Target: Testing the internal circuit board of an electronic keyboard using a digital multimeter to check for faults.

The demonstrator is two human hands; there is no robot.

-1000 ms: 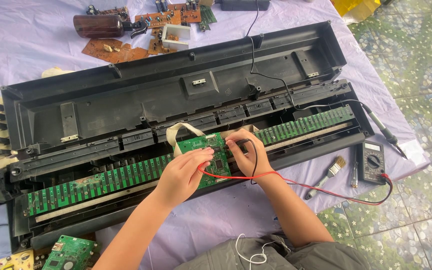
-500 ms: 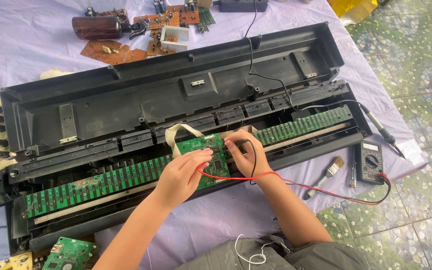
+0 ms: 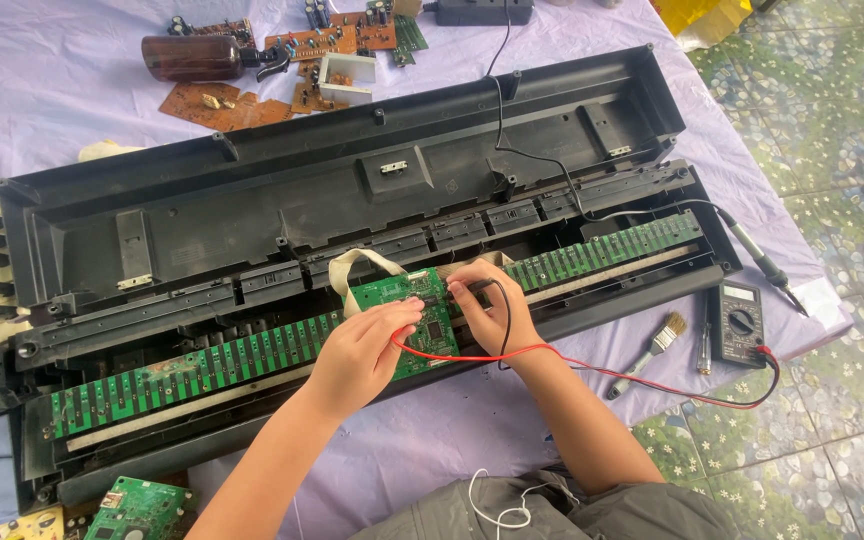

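An opened black keyboard case (image 3: pixel 252 220) lies across a lilac cloth, with a long green contact strip (image 3: pixel 202 365) along its front. A small green circuit board (image 3: pixel 397 295) sits at its middle with a beige ribbon cable (image 3: pixel 352 262). My left hand (image 3: pixel 357 355) pinches a red probe lead (image 3: pixel 482 355) against the board. My right hand (image 3: pixel 487 305) holds a black probe on the board's right edge. Both leads run to a black multimeter (image 3: pixel 739 322) at the right.
A soldering iron (image 3: pixel 757 255), a paintbrush (image 3: pixel 652 348) and a screwdriver (image 3: pixel 704 348) lie near the meter. Brown circuit boards (image 3: pixel 222 105), a dark bottle (image 3: pixel 197 57) and a white box (image 3: pixel 345 78) sit at the back. More green boards (image 3: pixel 137 508) lie at front left.
Both hands stay on the small board with only slight shifts of the fingers; the view has drifted a little.
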